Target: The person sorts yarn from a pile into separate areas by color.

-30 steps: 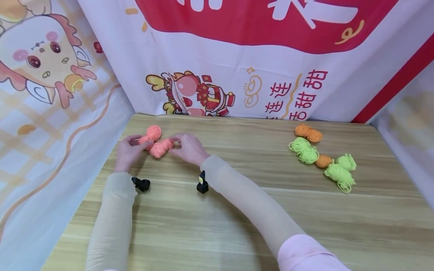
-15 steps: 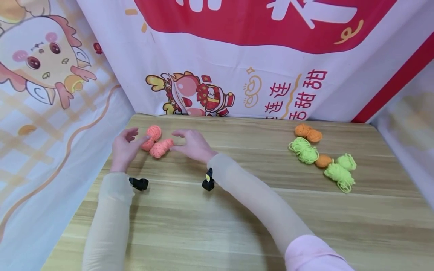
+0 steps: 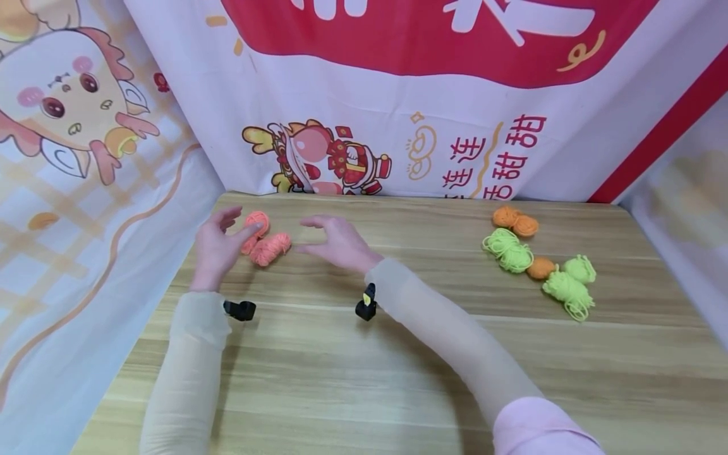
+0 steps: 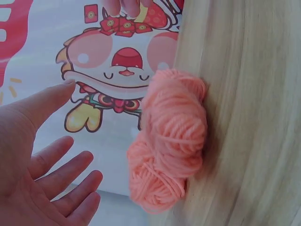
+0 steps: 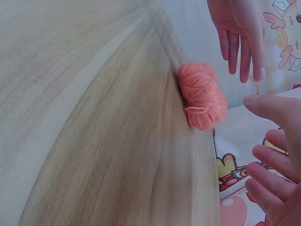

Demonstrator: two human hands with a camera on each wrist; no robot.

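Pink yarn balls lie together on the wooden table near its back left corner; the nearer pink yarn ball shows whole in the head view. Behind it sits another pink yarn ball, partly hidden by the left thumb. My left hand hovers just left of the yarn, fingers spread and holding nothing. To the right of the yarn, apart from it, my right hand is held with thumb and fingers parted and nothing between them. The left wrist view shows the pink yarn clear of the left fingers.
At the table's back right lie orange yarn balls, a green yarn bundle, a single orange ball and more green yarn. A printed cloth hangs behind the table, another patterned cloth along the left.
Both hands have let go of the pink yarn, and their fingers have opened. The right hand has drawn away to the right; the left hand stays near. The yarn lies where it was.
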